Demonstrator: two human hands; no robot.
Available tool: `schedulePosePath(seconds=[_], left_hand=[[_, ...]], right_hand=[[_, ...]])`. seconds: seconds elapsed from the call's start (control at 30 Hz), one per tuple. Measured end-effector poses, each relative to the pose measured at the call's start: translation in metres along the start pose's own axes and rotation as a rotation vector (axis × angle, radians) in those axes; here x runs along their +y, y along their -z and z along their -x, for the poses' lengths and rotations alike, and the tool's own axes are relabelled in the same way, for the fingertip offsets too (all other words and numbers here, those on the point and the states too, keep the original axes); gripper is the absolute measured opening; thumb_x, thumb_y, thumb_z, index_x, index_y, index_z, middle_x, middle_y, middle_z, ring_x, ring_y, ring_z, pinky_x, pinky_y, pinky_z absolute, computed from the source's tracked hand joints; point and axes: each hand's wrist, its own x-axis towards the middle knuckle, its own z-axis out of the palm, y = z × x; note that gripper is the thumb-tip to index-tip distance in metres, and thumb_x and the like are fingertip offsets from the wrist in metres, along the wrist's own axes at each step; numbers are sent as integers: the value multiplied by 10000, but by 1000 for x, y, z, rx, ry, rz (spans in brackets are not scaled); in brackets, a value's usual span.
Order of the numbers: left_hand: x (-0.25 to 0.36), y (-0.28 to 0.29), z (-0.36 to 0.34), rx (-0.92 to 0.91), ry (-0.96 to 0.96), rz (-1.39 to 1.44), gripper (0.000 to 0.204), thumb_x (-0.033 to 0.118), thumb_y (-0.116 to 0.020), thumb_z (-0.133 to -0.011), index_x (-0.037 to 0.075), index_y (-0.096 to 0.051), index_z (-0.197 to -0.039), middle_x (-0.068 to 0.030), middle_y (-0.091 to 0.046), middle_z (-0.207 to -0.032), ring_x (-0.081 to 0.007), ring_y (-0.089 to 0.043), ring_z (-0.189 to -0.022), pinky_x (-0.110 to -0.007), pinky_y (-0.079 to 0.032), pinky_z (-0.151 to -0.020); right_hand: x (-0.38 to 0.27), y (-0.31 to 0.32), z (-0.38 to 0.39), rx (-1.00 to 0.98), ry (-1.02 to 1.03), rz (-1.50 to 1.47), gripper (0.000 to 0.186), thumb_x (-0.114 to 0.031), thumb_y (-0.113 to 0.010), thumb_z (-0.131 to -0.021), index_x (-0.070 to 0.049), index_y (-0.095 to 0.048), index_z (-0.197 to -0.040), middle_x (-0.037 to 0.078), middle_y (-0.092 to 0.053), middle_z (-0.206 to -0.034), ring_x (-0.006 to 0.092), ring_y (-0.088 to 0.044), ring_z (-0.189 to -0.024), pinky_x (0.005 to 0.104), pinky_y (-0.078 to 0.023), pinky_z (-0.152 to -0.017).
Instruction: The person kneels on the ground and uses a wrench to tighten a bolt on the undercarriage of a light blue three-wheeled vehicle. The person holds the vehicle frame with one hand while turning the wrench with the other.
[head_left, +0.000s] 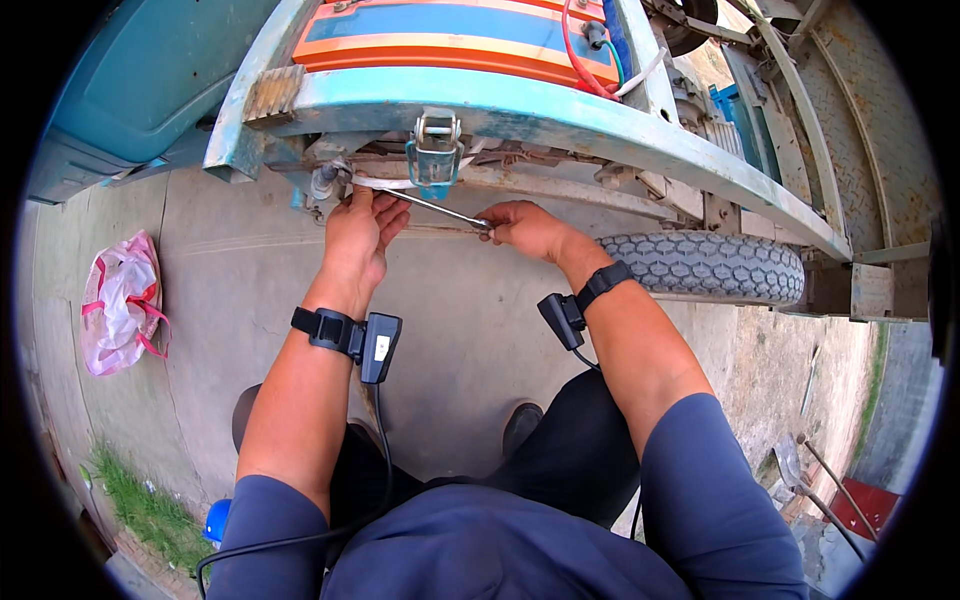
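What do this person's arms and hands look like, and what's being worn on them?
The left hand and right hand are bare, without gloves. Short dark blue sleeves leave the forearms uncovered. Near each wrist, a black strap carries a black, boxy device with a black cable; the left one shows a small white label.

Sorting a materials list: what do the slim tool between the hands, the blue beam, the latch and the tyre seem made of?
Slim tool: probably polished or plated steel; bright highlights.
Beam: likely steel; worn light-blue paint, brownish rust-like spots.
Latch: metal, perhaps plated steel; shiny loop, bluish lower part.
Tyre: rubber, apparently; matte dark grey, moulded tread.
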Motion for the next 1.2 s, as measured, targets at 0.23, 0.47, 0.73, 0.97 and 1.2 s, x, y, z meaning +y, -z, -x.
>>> schedulePosePath(seconds=[0.23,0.47,0.73,0.97,1.2], left_hand=[[-1,4,-3,0,-8,8,386,374,-488,-1030,6,-547,-1127,-109,-653,-1021,-242,-662,-981,-380,-554,-865],[-1,2,-3,-10,-3,18,388,383,-507,-1022,11,-555,-1120,-109,-664,-1005,-247,-665,-968,-379,-557,-857],[0,0,0,4,-15,6,398,400,-523,-1012,13,-563,-1099,-106,-660,-984,-246,-665,-926,-376,-561,-841],[0,-1,1,-2,-12,14,403,398,-513,-1017,9,-553,-1112,-100,-650,-981,-241,-660,-936,-375,-563,-836],[-27,-16,6,-36,-6,-48,331,362,-590,-986,39,-586,-1054,-94,-674,-992,-209,-653,-898,-348,-543,-833]], right_hand=[[-14,-10,7,101,31,165,351,-96,-614,-858,-44,-652,-1203,117,-701,-1082,223,-641,-994,337,-498,-881],[-19,-14,8,158,37,312,321,-142,-624,-874,-38,-644,-1176,150,-693,-1069,290,-647,-993,375,-503,-882],[-32,-23,13,251,107,631,258,-152,-630,-867,-37,-642,-1097,194,-669,-1058,367,-625,-1018,437,-490,-896],[-34,-33,22,349,153,883,199,-204,-629,-884,-75,-652,-1034,153,-665,-1063,340,-631,-1018,448,-497,-878],[-56,-36,27,272,58,1051,221,-274,-592,-919,-99,-668,-1031,117,-682,-1036,310,-645,-999,438,-517,-845]])
